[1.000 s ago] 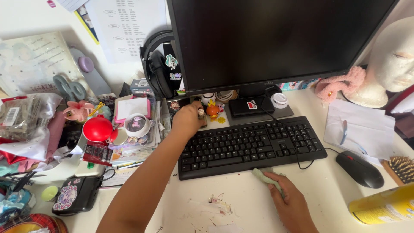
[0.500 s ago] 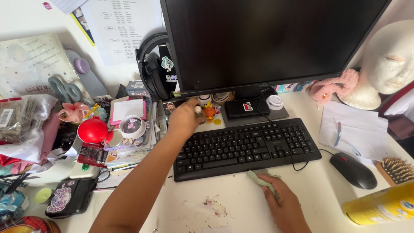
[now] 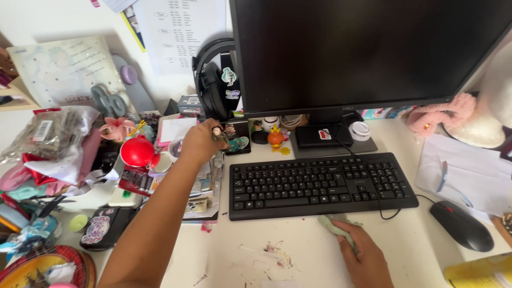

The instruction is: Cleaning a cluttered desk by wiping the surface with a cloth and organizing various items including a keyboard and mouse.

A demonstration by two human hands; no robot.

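The left hand (image 3: 200, 141) is gripping a small bottle (image 3: 218, 134) with a pale cap, and it is now holding it to the left of the keyboard (image 3: 320, 184), above the stack of papers (image 3: 205, 184); a moment ago it was closing on the bottle among the small figures under the monitor (image 3: 368, 50). The bottle is lying tilted in the fingers, its long axis running from upper left to lower right, cap end pointing up toward the headphones (image 3: 213, 80). The right hand (image 3: 362, 253) is still pressing a pale green cloth (image 3: 333, 224) onto the stained white worktop (image 3: 277, 250), just below the keyboard's front edge, fingers curled over it.
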